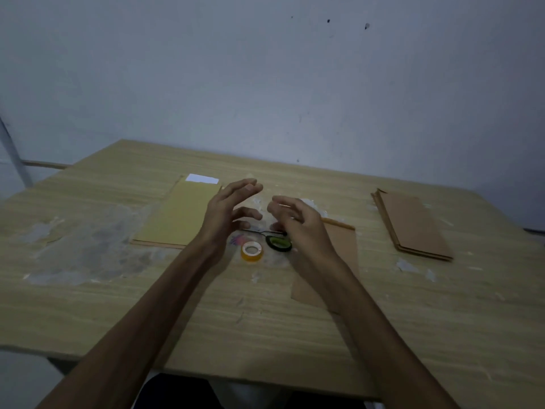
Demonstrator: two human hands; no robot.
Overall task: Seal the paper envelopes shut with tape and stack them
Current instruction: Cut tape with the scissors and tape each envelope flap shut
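Observation:
A yellow envelope (177,215) with white paper sticking out of its far end lies left of centre on the wooden table (206,314). A brown envelope (342,252) lies under my right forearm. A stack of brown envelopes (413,225) sits at the right. A roll of tape (252,251) and green-handled scissors (278,243) lie between the hands. My left hand (233,211) hovers above the table with fingers spread and relaxed, holding nothing. My right hand (298,222) hovers opposite it, fingers loosely curled; I cannot tell whether it holds a bit of tape.
Pale worn patches and glue-like smears mark the tabletop (88,249) at the left and around the centre. A grey wall stands right behind the table's far edge. The near table edge runs below my forearms.

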